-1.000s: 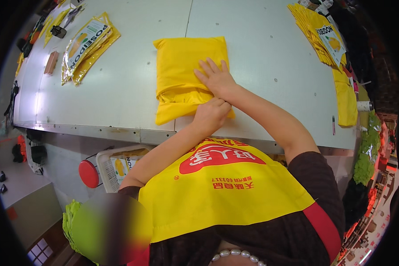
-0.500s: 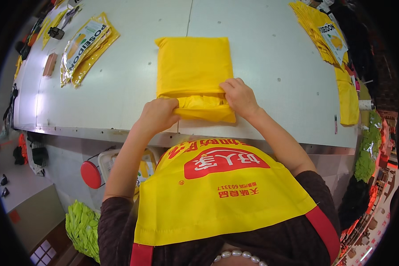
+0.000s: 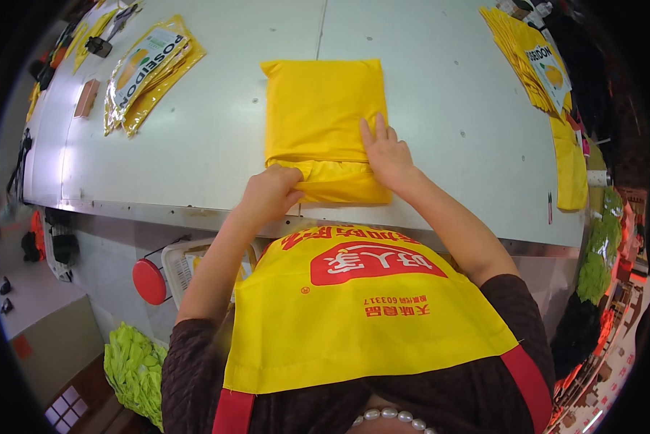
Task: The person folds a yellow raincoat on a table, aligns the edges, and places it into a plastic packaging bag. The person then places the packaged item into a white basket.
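Note:
A flat, squarish yellow fabric pouch (image 3: pixel 323 108) lies on the pale table in front of me. Its near end has a slit across it, with a loose yellow flap (image 3: pixel 343 189) below, and folded yellow material shows inside. At the left end of that slit, my left hand (image 3: pixel 269 192) pinches the edge between thumb and fingers. My right hand (image 3: pixel 390 155) rests on the pouch's lower right side, its fingers stretched out and pointing away from me. Whatever the pouch holds deeper in is hidden.
Clear-wrapped yellow packets (image 3: pixel 146 76) lie at the table's far left, beside a brown block (image 3: pixel 87 98) and a black tool (image 3: pixel 99 47). A stack of yellow packets (image 3: pixel 531 65) sits at the far right, with a pen (image 3: pixel 550 207) nearer me. A red stool (image 3: pixel 150 281) stands below.
My right hand has let go of the slit's right corner and now lies flat on the pouch. The opening has narrowed as the flap settled. My left hand keeps its hold.

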Available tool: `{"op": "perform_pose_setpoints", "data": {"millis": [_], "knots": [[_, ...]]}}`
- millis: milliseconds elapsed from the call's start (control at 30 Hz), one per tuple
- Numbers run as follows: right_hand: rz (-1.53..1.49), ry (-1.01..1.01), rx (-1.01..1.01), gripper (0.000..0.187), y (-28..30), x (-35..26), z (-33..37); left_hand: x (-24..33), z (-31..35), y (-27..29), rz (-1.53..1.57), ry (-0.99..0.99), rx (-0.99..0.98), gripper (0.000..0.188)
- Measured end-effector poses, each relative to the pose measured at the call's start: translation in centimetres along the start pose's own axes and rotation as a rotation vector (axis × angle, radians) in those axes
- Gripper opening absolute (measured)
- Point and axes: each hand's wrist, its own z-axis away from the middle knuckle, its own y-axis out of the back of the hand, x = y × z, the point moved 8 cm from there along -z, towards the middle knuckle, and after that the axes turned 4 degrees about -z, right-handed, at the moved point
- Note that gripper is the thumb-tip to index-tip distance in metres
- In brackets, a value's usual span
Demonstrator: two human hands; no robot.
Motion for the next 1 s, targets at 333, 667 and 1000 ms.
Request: {"op": "perform_pose_setpoints", "data": {"millis": [333,667,1000], "knots": [[-0.740,0.813,0.192,0.025,4.6,-14.7,-1.7,1.7,3.3,0.5,-0.197,-0.253,0.460,0.010],[-0.524,0.765,0.000,0.012,1.0,-15.5,-2.6,0.3,2.3,2.8,-0.172,-0.235,0.196,0.013],[-0.300,0.424,0.414,0.025,4.2,-8.1,1.0,0.8,-1.0,-1.1,-0.041,-0.055,-0.364,0.024]]}}
